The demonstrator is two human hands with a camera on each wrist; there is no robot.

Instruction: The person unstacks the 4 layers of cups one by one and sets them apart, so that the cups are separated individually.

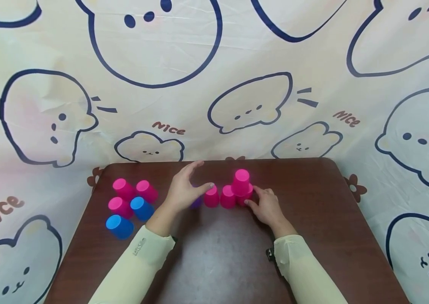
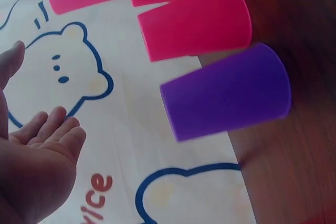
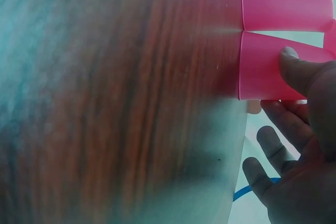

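Note:
An upside-down pink cup [image 1: 211, 197], another pink cup [image 1: 227, 197] and the rightmost pink cup [image 3: 262, 72] stand in a row near the table's far edge. At the row's left end is a purple cup [image 2: 226, 95], mostly hidden by my left hand in the head view. One more pink cup [image 1: 241, 179] stands on top at the right. My right hand [image 1: 268, 207] pinches the rightmost cup, thumb on its near side. My left hand [image 1: 184, 189] is beside the purple cup, thumb and fingers spread apart, with nothing in its grasp.
On the left of the brown table [image 1: 214, 261] stand several spare cups: a pink cup [image 1: 147, 191], others in pink, a blue cup [image 1: 142, 208] and a nearer blue cup [image 1: 120, 226]. A cloth [image 1: 245, 50] printed with bears hangs behind the table's far edge.

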